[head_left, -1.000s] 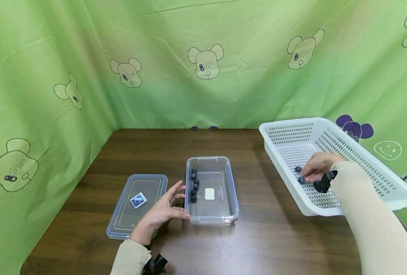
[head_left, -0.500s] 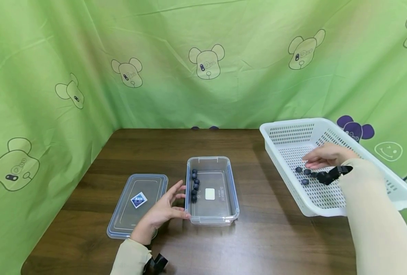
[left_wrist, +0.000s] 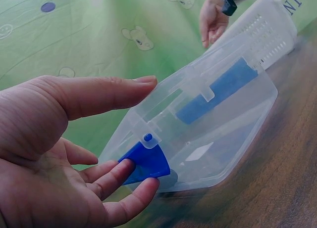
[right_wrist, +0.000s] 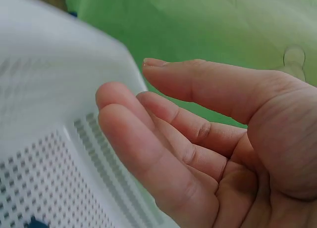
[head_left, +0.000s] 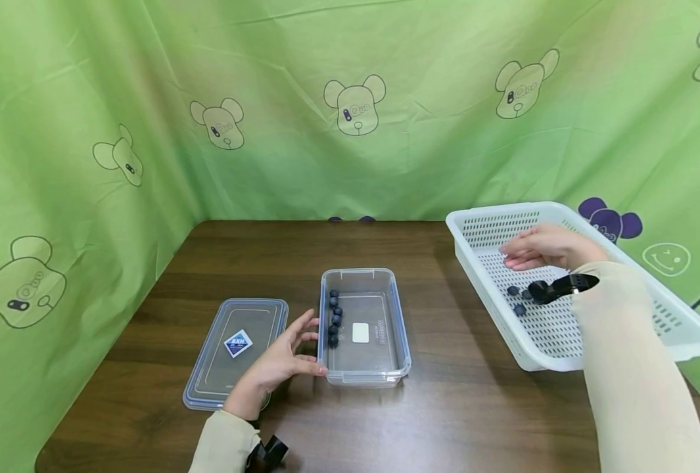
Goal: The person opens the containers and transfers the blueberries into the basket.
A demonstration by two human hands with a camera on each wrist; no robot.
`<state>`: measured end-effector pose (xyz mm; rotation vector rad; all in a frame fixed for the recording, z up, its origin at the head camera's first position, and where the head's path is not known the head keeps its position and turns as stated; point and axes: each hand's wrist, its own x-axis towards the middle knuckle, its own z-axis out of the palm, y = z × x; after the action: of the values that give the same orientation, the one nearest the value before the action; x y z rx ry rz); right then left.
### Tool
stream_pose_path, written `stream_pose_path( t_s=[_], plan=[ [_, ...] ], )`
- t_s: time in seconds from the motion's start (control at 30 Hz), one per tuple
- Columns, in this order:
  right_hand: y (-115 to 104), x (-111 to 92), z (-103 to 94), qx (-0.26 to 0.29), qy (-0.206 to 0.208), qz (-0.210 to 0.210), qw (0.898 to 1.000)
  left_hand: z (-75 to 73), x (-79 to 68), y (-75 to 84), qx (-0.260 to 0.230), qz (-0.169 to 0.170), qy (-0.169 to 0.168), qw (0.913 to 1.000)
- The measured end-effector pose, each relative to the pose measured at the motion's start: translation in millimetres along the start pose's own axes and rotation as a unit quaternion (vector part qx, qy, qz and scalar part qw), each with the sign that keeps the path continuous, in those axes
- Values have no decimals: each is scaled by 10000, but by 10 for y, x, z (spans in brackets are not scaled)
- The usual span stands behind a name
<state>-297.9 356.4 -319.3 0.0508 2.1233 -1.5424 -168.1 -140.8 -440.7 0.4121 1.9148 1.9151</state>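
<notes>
My left hand (head_left: 281,361) rests against the left side of a clear plastic food container (head_left: 398,322), its fingers touching the blue side latch (left_wrist: 148,164) in the left wrist view. Several blueberries (head_left: 334,322) lie in a row along the container's left inner wall. Over the white perforated basket (head_left: 474,282) hovers my right hand (head_left: 553,246). In the right wrist view its fingers are loosely bent and nothing shows between them and the thumb. Several more blueberries (head_left: 520,309) sit on the basket floor, below the hand; the wrist camera partly covers them.
A clear lid (head_left: 208,374) with a blue rim and a diamond label lies left of the container, partly behind the left forearm. The brown wooden table (head_left: 444,420) backs onto a green curtain (head_left: 290,171) with printed mouse faces.
My right hand has risen from the blueberries in the basket, shifting first right, then back left and farther away. More blueberries show beneath it. The left hand and container stay put.
</notes>
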Motion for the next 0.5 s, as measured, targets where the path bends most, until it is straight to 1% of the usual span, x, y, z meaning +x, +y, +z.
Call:
stream_pose_path(
  t_s=[0.07, 0.27, 0.5],
  plan=[
    [-59, 23, 83, -19, -18, -52, 10000, 4, 0, 3, 27, 0, -6, 10000],
    [-239, 94, 371, -331, -157, -193, 9991, 4, -3, 10, 3, 34, -4, 10000],
    [-355, 214, 754, -681, -526, -464, 9952, 8, -16, 8, 28, 89, -30, 10000]
  ],
)
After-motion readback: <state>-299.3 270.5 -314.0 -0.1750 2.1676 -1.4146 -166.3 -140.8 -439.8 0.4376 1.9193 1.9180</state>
